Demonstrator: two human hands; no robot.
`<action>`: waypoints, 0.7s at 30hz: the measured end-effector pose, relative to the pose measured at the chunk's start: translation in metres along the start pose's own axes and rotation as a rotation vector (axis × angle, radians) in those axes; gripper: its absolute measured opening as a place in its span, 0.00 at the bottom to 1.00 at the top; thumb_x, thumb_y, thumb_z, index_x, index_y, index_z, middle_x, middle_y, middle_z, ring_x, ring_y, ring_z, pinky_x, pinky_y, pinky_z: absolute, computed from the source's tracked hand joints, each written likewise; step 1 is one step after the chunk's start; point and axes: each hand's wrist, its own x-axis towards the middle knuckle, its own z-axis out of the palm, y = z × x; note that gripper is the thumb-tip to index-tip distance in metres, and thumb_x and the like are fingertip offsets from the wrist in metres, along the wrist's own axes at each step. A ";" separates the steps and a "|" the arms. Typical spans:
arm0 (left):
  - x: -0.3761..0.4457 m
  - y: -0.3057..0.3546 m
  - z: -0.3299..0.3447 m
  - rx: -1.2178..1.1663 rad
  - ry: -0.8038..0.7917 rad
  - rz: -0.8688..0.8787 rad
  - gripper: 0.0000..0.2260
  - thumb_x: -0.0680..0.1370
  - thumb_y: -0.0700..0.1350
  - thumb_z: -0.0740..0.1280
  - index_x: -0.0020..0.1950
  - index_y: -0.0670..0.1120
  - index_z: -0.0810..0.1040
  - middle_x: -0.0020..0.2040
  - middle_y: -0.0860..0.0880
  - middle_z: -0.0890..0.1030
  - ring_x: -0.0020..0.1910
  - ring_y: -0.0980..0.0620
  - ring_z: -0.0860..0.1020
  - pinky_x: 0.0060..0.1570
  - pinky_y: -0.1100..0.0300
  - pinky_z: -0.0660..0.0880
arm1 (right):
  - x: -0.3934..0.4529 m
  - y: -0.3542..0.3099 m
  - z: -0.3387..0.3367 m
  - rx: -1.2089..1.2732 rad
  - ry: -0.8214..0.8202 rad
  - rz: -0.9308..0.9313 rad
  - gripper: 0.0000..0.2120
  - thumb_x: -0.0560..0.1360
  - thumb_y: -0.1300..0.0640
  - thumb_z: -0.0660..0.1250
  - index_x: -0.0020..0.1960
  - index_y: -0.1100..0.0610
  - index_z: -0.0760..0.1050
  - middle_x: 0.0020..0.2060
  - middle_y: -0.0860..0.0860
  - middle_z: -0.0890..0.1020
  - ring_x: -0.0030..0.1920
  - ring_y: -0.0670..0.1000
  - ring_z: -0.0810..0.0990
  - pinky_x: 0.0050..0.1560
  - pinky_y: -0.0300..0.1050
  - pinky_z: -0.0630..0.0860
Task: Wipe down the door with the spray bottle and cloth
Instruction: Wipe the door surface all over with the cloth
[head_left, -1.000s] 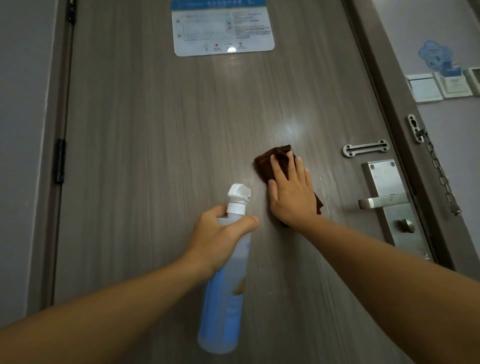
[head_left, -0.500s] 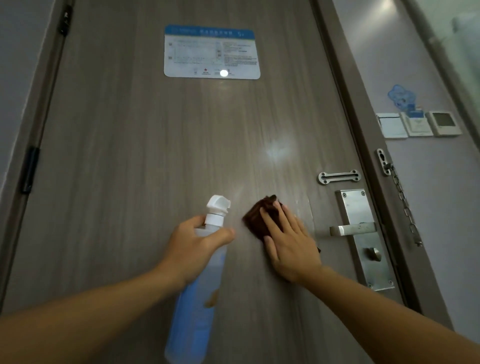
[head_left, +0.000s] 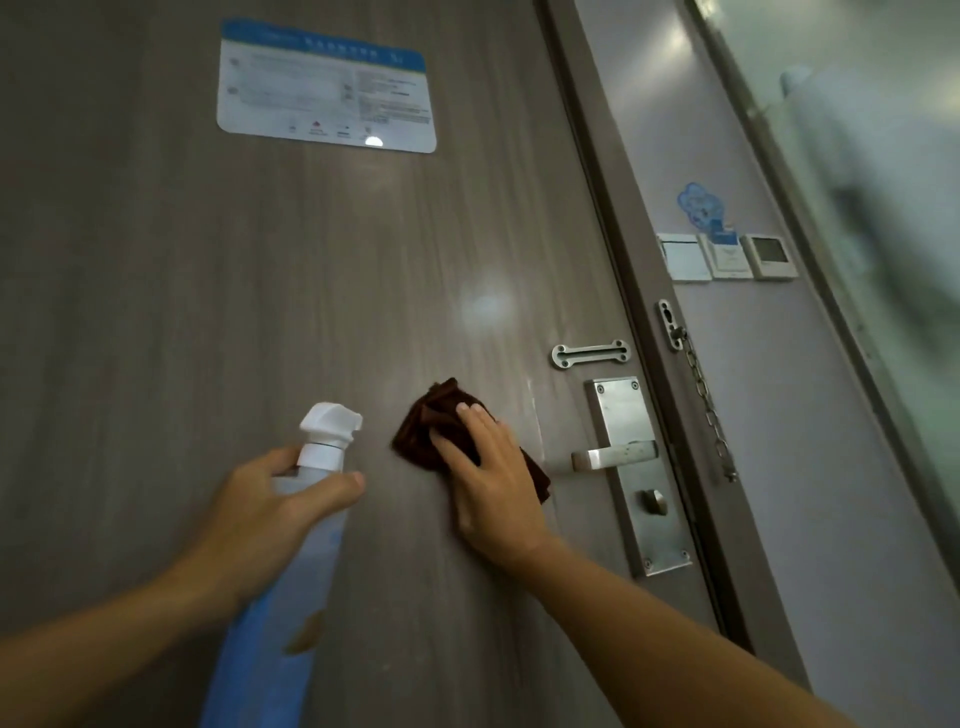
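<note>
A grey-brown wood-grain door (head_left: 234, 312) fills most of the view. My right hand (head_left: 493, 483) lies flat on a dark brown cloth (head_left: 423, 428), pressing it against the door just left of the lever handle. My left hand (head_left: 260, 519) grips the neck of a pale blue spray bottle (head_left: 280, 623) with a white nozzle, held upright close to the door and left of the cloth. Part of the cloth is hidden under my right palm.
A metal lock plate with lever handle (head_left: 615, 457) and thumb turn sits right of the cloth, with a chain slot bar (head_left: 589, 355) above it. A door chain (head_left: 701, 395) hangs on the frame. A blue-white notice (head_left: 324, 88) is stuck high on the door. Wall switches (head_left: 727, 257) are at right.
The view has swung up and to the right. My right hand has slid the cloth down the door to the handle's level. The left hand keeps its hold on the bottle.
</note>
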 end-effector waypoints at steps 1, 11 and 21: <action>0.001 0.000 0.002 0.007 -0.004 -0.003 0.16 0.66 0.53 0.81 0.45 0.44 0.85 0.38 0.40 0.86 0.41 0.36 0.85 0.42 0.48 0.79 | 0.000 0.001 -0.002 -0.036 -0.025 0.018 0.27 0.81 0.55 0.59 0.80 0.52 0.65 0.81 0.57 0.60 0.83 0.58 0.52 0.79 0.63 0.56; 0.005 0.001 0.012 0.023 -0.045 0.000 0.10 0.69 0.52 0.82 0.43 0.50 0.85 0.37 0.41 0.86 0.40 0.35 0.86 0.46 0.38 0.81 | 0.022 0.001 -0.008 -0.052 0.005 0.394 0.34 0.81 0.51 0.55 0.84 0.52 0.46 0.83 0.57 0.45 0.83 0.56 0.41 0.82 0.55 0.44; 0.003 0.008 0.015 0.038 -0.063 0.068 0.18 0.63 0.58 0.83 0.41 0.47 0.85 0.35 0.45 0.86 0.37 0.40 0.85 0.40 0.50 0.78 | 0.023 0.018 -0.013 0.072 0.120 0.572 0.33 0.82 0.47 0.56 0.84 0.45 0.48 0.83 0.56 0.46 0.83 0.56 0.42 0.81 0.59 0.53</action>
